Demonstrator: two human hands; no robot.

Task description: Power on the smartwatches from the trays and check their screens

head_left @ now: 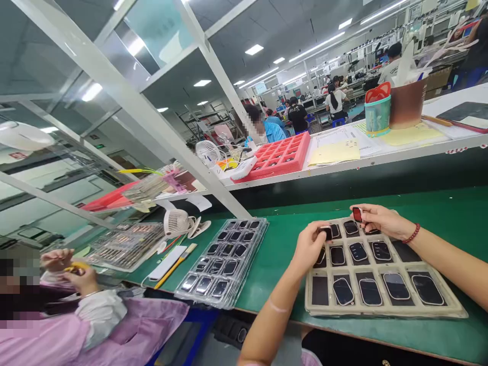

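Observation:
A cream tray (385, 311) with square compartments lies on the green bench, and several dark watch-like pieces with light metal rims (370, 292) sit in it. At its back left corner, my left hand (310, 246) pinches a small dark piece (326, 233) between thumb and fingers. My right hand (385, 221), with a red bead bracelet at the wrist, holds up a small piece with a reddish face (357, 214) above the tray's back edge. Two compartments at the right and one at the front left hold no rimmed piece.
Stacked clear trays of watch pieces (244, 269) stand left of my arms. Beyond them are a brush (175, 265), a white bar (168, 263), a small fan (177, 222) and a co-worker's hands (82, 277). A shelf (339, 170) with a red tray (285, 155) runs behind.

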